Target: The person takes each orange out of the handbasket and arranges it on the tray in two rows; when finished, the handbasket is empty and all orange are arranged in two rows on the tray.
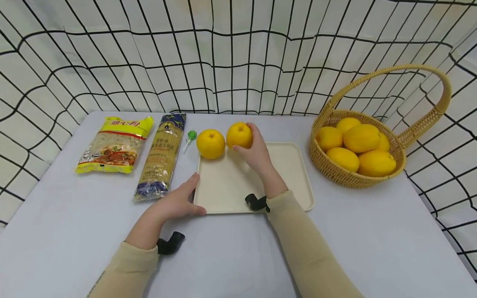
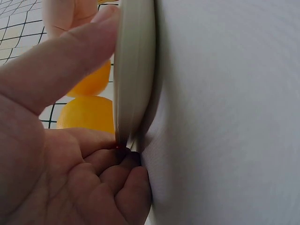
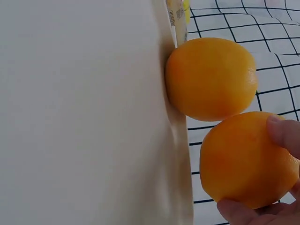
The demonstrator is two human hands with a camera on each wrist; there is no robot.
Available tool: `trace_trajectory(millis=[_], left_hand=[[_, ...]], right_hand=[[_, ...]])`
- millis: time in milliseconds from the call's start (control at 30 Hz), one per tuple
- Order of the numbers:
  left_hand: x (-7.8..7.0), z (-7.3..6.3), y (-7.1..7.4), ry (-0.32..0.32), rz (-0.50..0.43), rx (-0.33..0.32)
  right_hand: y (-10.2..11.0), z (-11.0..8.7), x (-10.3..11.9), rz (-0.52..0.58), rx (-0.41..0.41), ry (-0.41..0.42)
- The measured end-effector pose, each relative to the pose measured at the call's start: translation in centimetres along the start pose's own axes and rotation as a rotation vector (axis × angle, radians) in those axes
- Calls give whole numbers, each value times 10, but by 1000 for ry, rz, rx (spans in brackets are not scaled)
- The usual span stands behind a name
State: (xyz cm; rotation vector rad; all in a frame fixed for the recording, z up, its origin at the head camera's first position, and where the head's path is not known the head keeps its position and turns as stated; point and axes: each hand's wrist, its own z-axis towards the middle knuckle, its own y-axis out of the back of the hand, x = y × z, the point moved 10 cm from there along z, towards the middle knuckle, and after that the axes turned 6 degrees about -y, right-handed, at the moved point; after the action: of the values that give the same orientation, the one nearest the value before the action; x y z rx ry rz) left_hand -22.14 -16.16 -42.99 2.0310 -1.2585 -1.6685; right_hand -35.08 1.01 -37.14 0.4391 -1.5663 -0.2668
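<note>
My right hand (image 1: pixel 257 151) grips an orange (image 1: pixel 239 135) at the far side of the cream tray (image 1: pixel 223 194), thumb on one side and fingers on the other. In the right wrist view that orange (image 3: pixel 248 161) stands off from the tray's surface. Beside it, another orange (image 1: pixel 210 144) sits at the tray's far left corner. My left hand (image 1: pixel 179 200) holds the tray's near left corner, the thumb along the front edge and the fingers at the left side. The left wrist view shows the thumb against the tray rim (image 2: pixel 133 70) and the other fingers bent below.
A wicker basket (image 1: pixel 335 176) of lemons (image 1: pixel 361 138) stands to the right, its handle arching high. Left of the tray lie a green lollipop (image 1: pixel 191 135), a pack of spaghetti (image 1: pixel 160 159) and a yellow noodle bag (image 1: pixel 115 145). A black grid (image 1: pixel 231 66) rises behind the table.
</note>
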Motion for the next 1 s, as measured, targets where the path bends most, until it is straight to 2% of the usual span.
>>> trace_trajectory(millis=[233, 1000], left_hand=[[-5, 2, -1, -9, 5, 4], [-3, 0, 1, -7, 0, -2]], right_hand=[[-4, 1, -13, -73, -9, -46], [-11, 5, -22, -146, 24, -99]])
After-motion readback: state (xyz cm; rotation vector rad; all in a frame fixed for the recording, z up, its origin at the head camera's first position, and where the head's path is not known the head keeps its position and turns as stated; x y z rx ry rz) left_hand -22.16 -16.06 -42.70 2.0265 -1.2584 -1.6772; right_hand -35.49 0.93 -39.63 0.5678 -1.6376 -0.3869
